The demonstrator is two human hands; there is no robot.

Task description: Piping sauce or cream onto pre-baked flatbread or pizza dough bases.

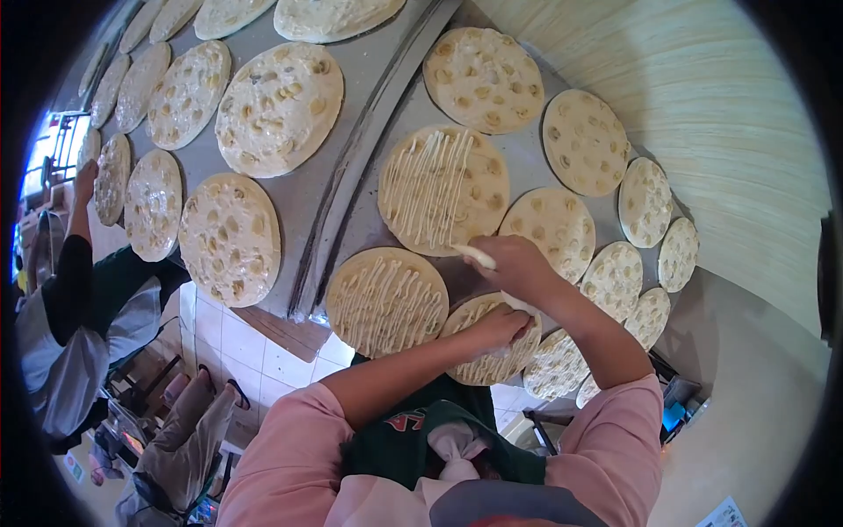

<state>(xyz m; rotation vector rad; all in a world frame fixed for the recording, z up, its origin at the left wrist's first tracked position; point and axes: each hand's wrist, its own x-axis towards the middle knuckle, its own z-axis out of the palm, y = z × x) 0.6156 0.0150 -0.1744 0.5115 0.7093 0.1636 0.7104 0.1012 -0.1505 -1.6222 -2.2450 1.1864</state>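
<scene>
My right hand (517,267) squeezes a piping bag (479,256) filled with pale cream. Its tip points at the lower edge of a round flat dough disc (484,191), and thin cream lines cover that disc's left and middle part. Just below, my left hand (502,329) is closed around the back end of the bag; the fingers hide most of it. Under my left hand lies another dough disc (484,365) with cream lines. To the left of it, a third disc (385,303) is striped across most of its face. Round dimples mark the discs.
More dimpled discs (484,79) cover the grey tabletop (402,178). A raised seam (359,145) separates it from a second table (299,217) bearing several glossy discs. A patterned wall (711,132) borders the right. At far left, another person's hand (85,178) touches a disc.
</scene>
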